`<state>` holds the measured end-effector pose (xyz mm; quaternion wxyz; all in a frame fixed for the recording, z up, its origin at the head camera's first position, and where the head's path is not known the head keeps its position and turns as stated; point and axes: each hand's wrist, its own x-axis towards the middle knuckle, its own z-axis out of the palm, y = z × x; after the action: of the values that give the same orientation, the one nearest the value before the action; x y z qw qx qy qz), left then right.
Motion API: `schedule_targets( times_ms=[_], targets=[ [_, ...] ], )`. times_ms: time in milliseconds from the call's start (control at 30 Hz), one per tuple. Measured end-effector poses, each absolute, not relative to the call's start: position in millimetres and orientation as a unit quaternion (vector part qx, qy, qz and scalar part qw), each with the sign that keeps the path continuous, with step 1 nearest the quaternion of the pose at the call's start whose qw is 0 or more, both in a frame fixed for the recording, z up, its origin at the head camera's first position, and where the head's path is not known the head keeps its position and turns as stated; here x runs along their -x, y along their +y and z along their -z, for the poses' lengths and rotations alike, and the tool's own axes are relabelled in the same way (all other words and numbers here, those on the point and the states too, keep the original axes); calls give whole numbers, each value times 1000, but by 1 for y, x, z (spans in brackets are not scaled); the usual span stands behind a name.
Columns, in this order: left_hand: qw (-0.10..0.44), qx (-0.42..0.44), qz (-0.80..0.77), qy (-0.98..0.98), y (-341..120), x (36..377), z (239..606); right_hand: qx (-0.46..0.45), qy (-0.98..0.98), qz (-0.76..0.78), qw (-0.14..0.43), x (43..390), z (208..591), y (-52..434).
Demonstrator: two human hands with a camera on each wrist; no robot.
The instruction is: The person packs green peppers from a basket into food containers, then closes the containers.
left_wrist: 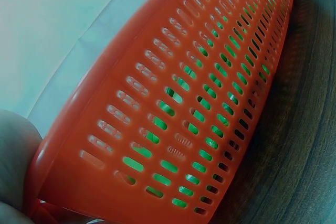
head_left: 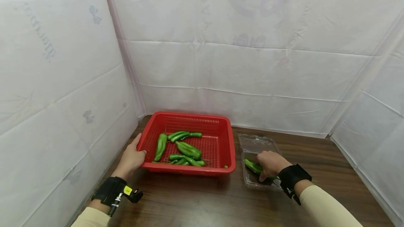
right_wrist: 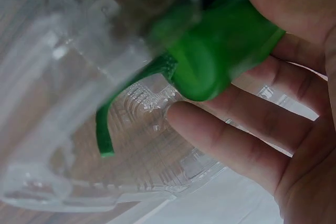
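Observation:
A red slotted basket [head_left: 227,143] on the wooden table holds several green peppers [head_left: 188,149]. My left hand [head_left: 132,157] grips the basket's left front corner, thumb over the rim; the left wrist view shows the basket's slotted wall [left_wrist: 210,77] close up with green behind the slots. To the right lies an open clear plastic clamshell box [head_left: 257,143]. My right hand [head_left: 270,164] is down in its tray, holding a green pepper [head_left: 252,165]. In the right wrist view the fingers [right_wrist: 236,140] curl round the pepper [right_wrist: 220,51], its stem pointing into the clear tray [right_wrist: 79,145].
White sheeting walls close in the table on the left, back and right. Dark wooden tabletop [head_left: 202,199] lies bare in front of the basket and box. Both wrists wear black camera straps.

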<state>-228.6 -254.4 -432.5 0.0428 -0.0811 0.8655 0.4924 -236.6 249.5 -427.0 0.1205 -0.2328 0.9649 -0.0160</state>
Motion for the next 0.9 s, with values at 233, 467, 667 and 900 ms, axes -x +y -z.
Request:
schedule_targets(
  times_ms=[233, 467, 667, 900],
  targets=[
    [42, 80, -490, 867, -254, 228, 433, 235, 965, 10, 112, 234, 427, 250],
    [41, 80, -493, 865, -255, 229, 435, 233, 967, 5, 106, 235, 426, 251],
    [40, 77, -498, 863, -255, 228, 434, 241, 965, -3, 104, 234, 421, 251],
    [37, 76, -495, 865, -255, 229, 434, 246, 964, -7, 98, 233, 412, 252]
  ],
)
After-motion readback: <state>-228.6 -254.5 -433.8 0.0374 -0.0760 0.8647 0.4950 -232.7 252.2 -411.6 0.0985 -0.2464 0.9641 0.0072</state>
